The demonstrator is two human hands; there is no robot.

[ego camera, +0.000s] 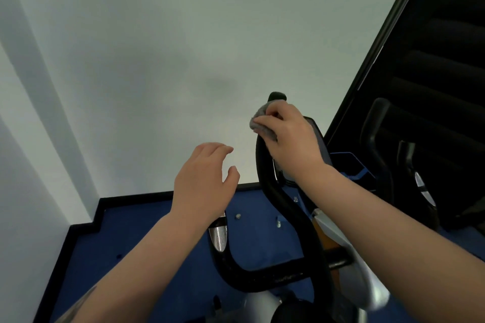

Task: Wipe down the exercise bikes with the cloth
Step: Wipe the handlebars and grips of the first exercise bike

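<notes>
The exercise bike's black curved handlebar (286, 207) rises in front of me, its tip near the middle of the view. My right hand (291, 144) presses a small grey cloth (259, 120) around the upper end of that bar, just below the tip. My left hand (204, 178) hovers to the left of the bar with fingers loosely apart, holding nothing and touching nothing. The bike's console is mostly hidden behind my right hand. A silver and orange part of the frame (341, 241) shows lower right.
A white wall (157, 34) fills the view ahead, meeting blue carpet (131, 244) with a black skirting strip. A second black exercise bike (393, 160) stands at the right, against a dark window with blinds (446, 34).
</notes>
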